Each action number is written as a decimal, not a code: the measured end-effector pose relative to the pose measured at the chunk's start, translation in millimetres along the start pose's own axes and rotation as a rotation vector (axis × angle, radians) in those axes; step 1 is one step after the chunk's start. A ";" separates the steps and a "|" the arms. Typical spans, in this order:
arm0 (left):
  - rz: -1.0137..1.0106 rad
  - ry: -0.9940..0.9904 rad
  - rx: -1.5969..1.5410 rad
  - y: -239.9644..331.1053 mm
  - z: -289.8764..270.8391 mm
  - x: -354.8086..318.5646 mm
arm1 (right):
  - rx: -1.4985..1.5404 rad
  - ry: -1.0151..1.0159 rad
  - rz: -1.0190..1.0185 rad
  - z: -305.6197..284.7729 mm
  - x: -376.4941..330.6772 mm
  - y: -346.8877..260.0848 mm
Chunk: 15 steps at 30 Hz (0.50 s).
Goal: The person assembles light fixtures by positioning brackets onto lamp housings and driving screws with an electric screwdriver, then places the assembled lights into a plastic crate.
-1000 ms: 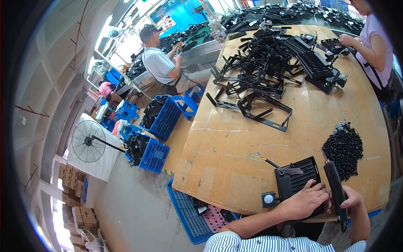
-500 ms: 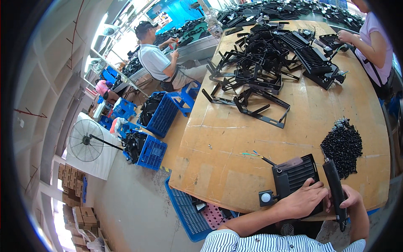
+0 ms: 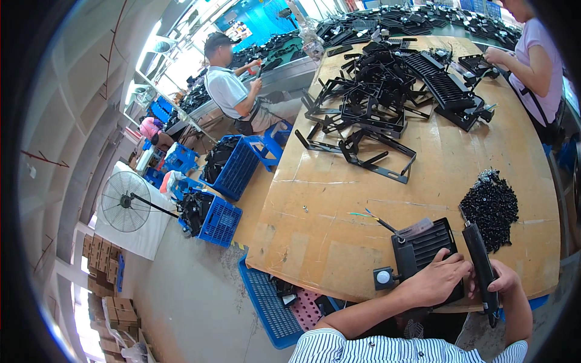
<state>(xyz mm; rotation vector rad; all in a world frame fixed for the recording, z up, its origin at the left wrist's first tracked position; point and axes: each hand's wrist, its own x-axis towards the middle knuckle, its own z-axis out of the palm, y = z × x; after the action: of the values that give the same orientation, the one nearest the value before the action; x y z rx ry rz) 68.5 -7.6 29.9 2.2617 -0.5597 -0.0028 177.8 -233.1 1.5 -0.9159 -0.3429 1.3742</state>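
Note:
A black finned floodlight [image 3: 413, 257] lies at the table's near edge, with a small white-domed motion sensor [image 3: 383, 277] at its left side. Coloured wire ends [image 3: 375, 218] stick out from its far left corner, beside a clear plastic piece [image 3: 416, 229]. My left hand [image 3: 437, 279] is over the floodlight's right part, fingers bent and drawn together; whatever they pinch is too small or hidden. In my right hand [image 3: 503, 278] is a black electric screwdriver [image 3: 479, 257], its tip pointing away from me toward a heap of small black screws [image 3: 490, 209].
Black metal brackets [image 3: 375, 103] are piled on the far half of the table [image 3: 327, 224], beside finned housings [image 3: 439, 78]. One person [image 3: 541, 66] works at the far right, another [image 3: 227, 85] sits at far left. Blue crates [image 3: 215, 221] and a fan [image 3: 126, 201] stand left.
My view has shifted slightly. Both hands keep nearly the same place, and my left fingers are a little higher over the floodlight. The seated person's hands have moved slightly.

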 end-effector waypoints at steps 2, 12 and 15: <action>-0.007 -0.009 0.007 0.4 -1.1 0.8 | 0.011 0.034 0.007 4.3 -0.3 -1.8; -0.051 0.018 -0.010 9.1 3.0 -4.2 | -0.045 0.012 -0.025 7.2 -2.8 3.1; -0.035 0.026 -0.013 12.1 1.4 -5.9 | -0.099 0.009 -0.035 11.7 -4.3 5.4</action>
<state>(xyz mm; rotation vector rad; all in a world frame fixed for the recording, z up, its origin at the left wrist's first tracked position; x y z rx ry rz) 58.2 -13.4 36.4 2.2551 -0.5051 0.0057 165.0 -233.3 6.2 -0.9932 -0.4213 1.3301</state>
